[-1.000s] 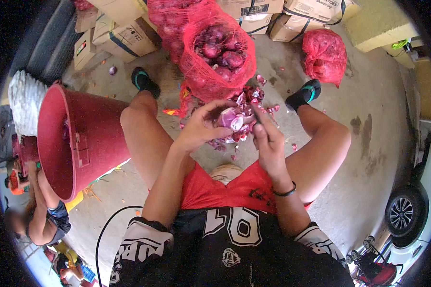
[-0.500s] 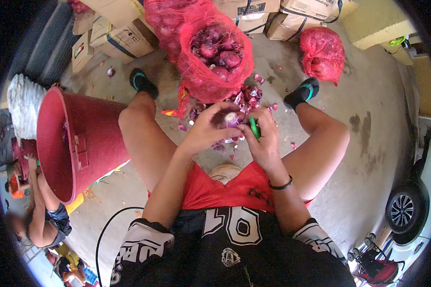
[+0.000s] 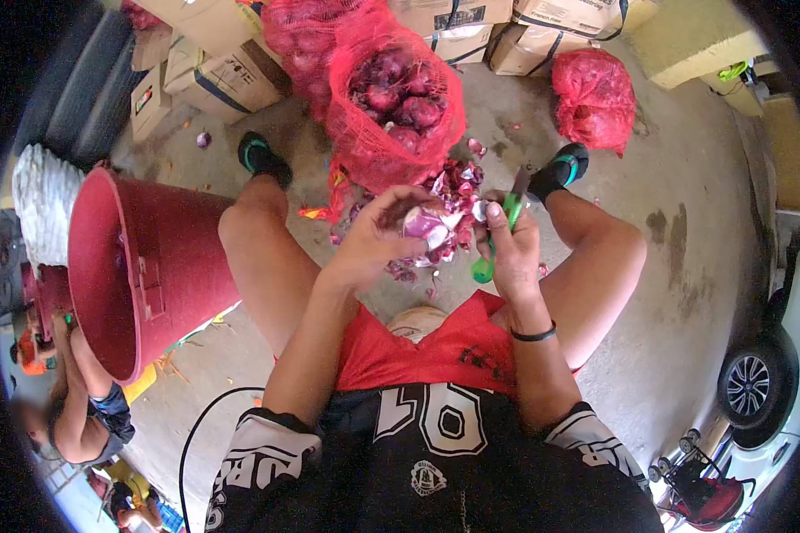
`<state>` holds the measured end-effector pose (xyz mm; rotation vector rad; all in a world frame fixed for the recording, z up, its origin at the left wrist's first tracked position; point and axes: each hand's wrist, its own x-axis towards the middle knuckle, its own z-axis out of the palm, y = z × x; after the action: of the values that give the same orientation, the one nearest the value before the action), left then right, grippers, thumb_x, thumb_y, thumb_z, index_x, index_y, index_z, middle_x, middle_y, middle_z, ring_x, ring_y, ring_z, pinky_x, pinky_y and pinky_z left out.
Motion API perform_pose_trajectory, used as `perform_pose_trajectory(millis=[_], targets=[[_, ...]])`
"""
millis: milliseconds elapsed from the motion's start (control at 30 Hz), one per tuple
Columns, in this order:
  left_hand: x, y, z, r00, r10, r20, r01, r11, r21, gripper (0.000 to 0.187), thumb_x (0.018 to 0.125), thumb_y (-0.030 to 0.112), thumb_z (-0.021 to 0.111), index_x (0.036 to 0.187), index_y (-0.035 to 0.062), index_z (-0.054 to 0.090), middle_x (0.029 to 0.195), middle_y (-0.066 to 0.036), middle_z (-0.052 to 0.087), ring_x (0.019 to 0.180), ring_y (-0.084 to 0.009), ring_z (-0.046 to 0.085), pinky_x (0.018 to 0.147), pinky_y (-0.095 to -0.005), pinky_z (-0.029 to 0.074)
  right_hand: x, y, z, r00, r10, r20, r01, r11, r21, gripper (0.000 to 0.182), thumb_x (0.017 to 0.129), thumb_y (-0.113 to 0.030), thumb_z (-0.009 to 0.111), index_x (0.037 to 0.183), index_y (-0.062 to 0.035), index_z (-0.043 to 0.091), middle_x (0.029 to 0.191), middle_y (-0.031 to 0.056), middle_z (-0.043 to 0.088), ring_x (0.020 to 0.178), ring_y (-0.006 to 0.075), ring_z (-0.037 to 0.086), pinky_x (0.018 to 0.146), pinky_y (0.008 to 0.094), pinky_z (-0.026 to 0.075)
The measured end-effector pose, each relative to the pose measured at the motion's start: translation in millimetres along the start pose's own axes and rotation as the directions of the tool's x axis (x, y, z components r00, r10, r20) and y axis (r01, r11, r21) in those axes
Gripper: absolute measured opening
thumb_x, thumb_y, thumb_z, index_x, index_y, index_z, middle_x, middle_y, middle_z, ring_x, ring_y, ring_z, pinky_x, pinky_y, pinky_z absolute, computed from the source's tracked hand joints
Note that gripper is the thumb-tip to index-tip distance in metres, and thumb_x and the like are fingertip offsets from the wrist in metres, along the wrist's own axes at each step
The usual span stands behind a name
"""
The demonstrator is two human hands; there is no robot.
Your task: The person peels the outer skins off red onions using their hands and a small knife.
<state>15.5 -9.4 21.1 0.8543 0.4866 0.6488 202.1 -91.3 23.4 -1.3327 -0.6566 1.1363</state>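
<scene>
My left hand (image 3: 369,238) is closed around a red onion (image 3: 424,226), whose purple skin shows a pale, peeled patch. To its right, my right hand (image 3: 513,240) grips a small knife (image 3: 512,206) with a green handle, its blade pointing up and away from me. A small pale piece, perhaps of onion, shows by the right thumb. Below both hands, onion skins (image 3: 458,191) lie scattered on the floor. Just beyond them stands an open red mesh sack (image 3: 396,133) full of red onions.
A large red tub (image 3: 182,258) stands by my left knee. Another mesh sack (image 3: 298,53), a tied red bag (image 3: 593,98) and cardboard boxes (image 3: 222,80) are beyond my feet. Another person (image 3: 80,400) sits at far left. A car (image 3: 764,382) and a stroller (image 3: 702,489) are at right.
My right hand has moved right, away from the onion, and the knife now points upward. The onion has turned in my left hand, showing a pale patch.
</scene>
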Motion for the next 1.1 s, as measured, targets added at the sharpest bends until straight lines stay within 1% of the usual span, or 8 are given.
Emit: perform_pose_trajectory(millis=[200, 233, 333, 533, 667, 733, 867, 1100], targets=[[3.6, -3.0, -2.6, 1.0, -0.02, -0.01, 0.022, 0.988, 0.152, 0.068, 0.068, -0.001, 0.078, 0.128, 0.003, 0.048, 0.118, -0.009, 0.06, 0.112, -0.0204, 0.058, 0.096, -0.0352, 0.048, -4.7, -2.0, 14.3, 0.954, -0.244, 0.173, 0.298, 0.828, -0.475, 0.023, 0.088, -0.017, 0.069, 0.097, -0.0011, 0.054, 0.082, 0.0015, 0.055, 0.072, 0.012, 0.047, 0.063, 0.028, 0.042], [3.1, -2.8, -4.0, 0.999, -0.04, -0.004, 0.04, 0.986, 0.162, 0.068, 0.068, -0.001, 0.078, 0.129, 0.0027, 0.048, 0.119, -0.009, 0.06, 0.113, -0.0205, 0.058, 0.096, -0.0351, 0.048, -6.0, -4.8, 15.1, 0.954, -0.231, 0.193, 0.295, 0.847, -0.443, 0.02, 0.089, -0.016, 0.068, 0.095, -0.0019, 0.055, 0.074, -0.0006, 0.052, 0.064, 0.0111, 0.046, 0.058, 0.0258, 0.041], [0.9, -5.3, -10.3, 0.997, -0.076, 0.033, 0.071, 0.988, 0.139, 0.07, 0.069, 0.002, 0.079, 0.13, 0.0019, 0.046, 0.122, -0.009, 0.058, 0.114, -0.0208, 0.057, 0.097, -0.0353, 0.047, -8.2, -5.0, 12.2, 0.974, 0.122, 0.188, -0.129, 0.991, 0.022, 0.016, 0.091, -0.016, 0.065, 0.092, -0.0045, 0.055, 0.069, -0.0021, 0.05, 0.057, 0.0086, 0.046, 0.051, 0.023, 0.038], [3.3, -12.7, -15.1, 0.99, -0.034, 0.138, 0.045, 0.996, -0.075, 0.07, 0.075, 0.016, 0.08, 0.132, 0.0008, 0.044, 0.126, -0.01, 0.055, 0.115, -0.0219, 0.057, 0.099, -0.0378, 0.047, -9.5, -5.9, 8.2, 0.954, 0.165, 0.249, -0.256, 0.883, 0.394, 0.016, 0.094, -0.017, 0.061, 0.102, -0.0059, 0.054, 0.074, -0.0004, 0.053, 0.058, 0.0063, 0.046, 0.047, 0.0204, 0.036], [7.4, -6.0, -8.7, 0.988, -0.146, 0.049, 0.147, 0.989, -0.03, 0.063, 0.078, 0.017, 0.078, 0.13, 0.0004, 0.047, 0.123, -0.009, 0.058, 0.113, -0.0214, 0.058, 0.096, -0.0361, 0.048, -7.7, -0.6, 8.0, 0.989, 0.07, 0.134, -0.077, 0.996, 0.042, 0.012, 0.093, -0.017, 0.063, 0.091, -0.0074, 0.056, 0.067, -0.0034, 0.053, 0.055, 0.0061, 0.047, 0.046, 0.0211, 0.037], [9.4, -1.8, 0.9, 0.975, -0.213, -0.063, 0.221, 0.953, 0.205, 0.057, 0.078, 0.015, 0.077, 0.126, 0.0002, 0.051, 0.118, -0.007, 0.061, 0.11, -0.0201, 0.059, 0.096, -0.0347, 0.048, -10.1, -2.1, 13.1, 0.992, -0.072, 0.105, 0.097, 0.962, -0.255, 0.012, 0.093, -0.017, 0.063, 0.092, -0.0075, 0.056, 0.066, -0.0035, 0.052, 0.053, 0.0061, 0.047, 0.046, 0.0209, 0.036], [5.9, -2.8, -0.9, 0.988, -0.154, -0.025, 0.155, 0.952, 0.265, 0.049, 0.075, 0.011, 0.077, 0.119, -0.0001, 0.058, 0.108, -0.005, 0.064, 0.106, -0.0176, 0.06, 0.094, -0.0327, 0.048, -14.6, -6.0, 7.5, 0.972, 0.133, 0.194, -0.178, 0.954, 0.241, 0.015, 0.095, -0.021, 0.061, 0.097, -0.0058, 0.058, 0.069, -0.0033, 0.054, 0.056, 0.0055, 0.048, 0.048, 0.0211, 0.038], [-0.7, -2.7, -8.7, 0.992, -0.06, 0.107, 0.052, 0.996, 0.074, 0.058, 0.071, 0.004, 0.079, 0.124, -0.0008, 0.054, 0.119, -0.007, 0.06, 0.11, -0.0162, 0.057, 0.096, -0.0319, 0.046, 11.2, -3.2, -11.6, 0.997, 0.027, -0.069, -0.016, 0.986, 0.166, 0.016, 0.097, -0.021, 0.058, 0.1, -0.0056, 0.057, 0.071, -0.0005, 0.052, 0.056, 0.0058, 0.044, 0.045, 0.0194, 0.033]])
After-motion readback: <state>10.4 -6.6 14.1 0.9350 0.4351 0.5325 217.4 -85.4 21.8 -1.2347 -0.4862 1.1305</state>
